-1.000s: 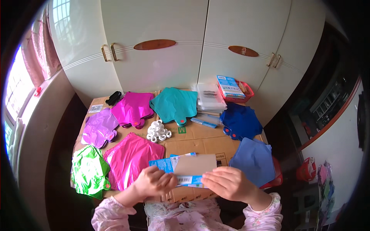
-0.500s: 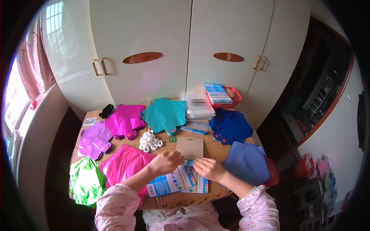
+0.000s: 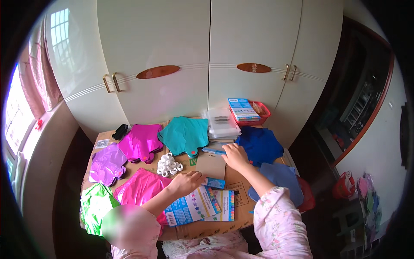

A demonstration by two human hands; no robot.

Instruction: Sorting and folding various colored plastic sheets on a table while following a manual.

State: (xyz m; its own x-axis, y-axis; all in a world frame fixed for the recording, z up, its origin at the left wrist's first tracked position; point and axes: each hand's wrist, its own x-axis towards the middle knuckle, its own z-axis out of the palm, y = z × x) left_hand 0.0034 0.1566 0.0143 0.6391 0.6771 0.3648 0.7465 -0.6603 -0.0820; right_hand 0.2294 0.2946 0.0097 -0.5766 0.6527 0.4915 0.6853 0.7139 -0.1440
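My left hand (image 3: pixel 186 183) has its fingers bent together at the lower left of a brown-grey card (image 3: pixel 210 166); what they hold, if anything, is hidden. A small blue card (image 3: pixel 214 183) lies just right of its fingertips. My right hand (image 3: pixel 235 156) reaches over the card's upper right corner, fingers apart, at the end of a narrow blue packet (image 3: pixel 213 151). Whether it touches the packet is unclear. Below both hands, a blue-and-white printed card (image 3: pixel 189 207) with small coloured flower shapes overlaps a similar white card (image 3: pixel 225 206).
Shiny flat foil pieces ring the cardboard-topped table: green (image 3: pixel 98 203), pink (image 3: pixel 140 187), lilac (image 3: pixel 107 164), magenta (image 3: pixel 140 142), teal (image 3: pixel 184 134), dark blue (image 3: pixel 259 144). White rings (image 3: pixel 168 165) are heaped mid-left. Clear sleeves (image 3: pixel 222 123) and a red basket (image 3: pixel 264 115) stand behind.
My right hand has moved up and away from my left hand, to the narrow blue packet. The small blue card now shows more fully. The whole view has shifted slightly.
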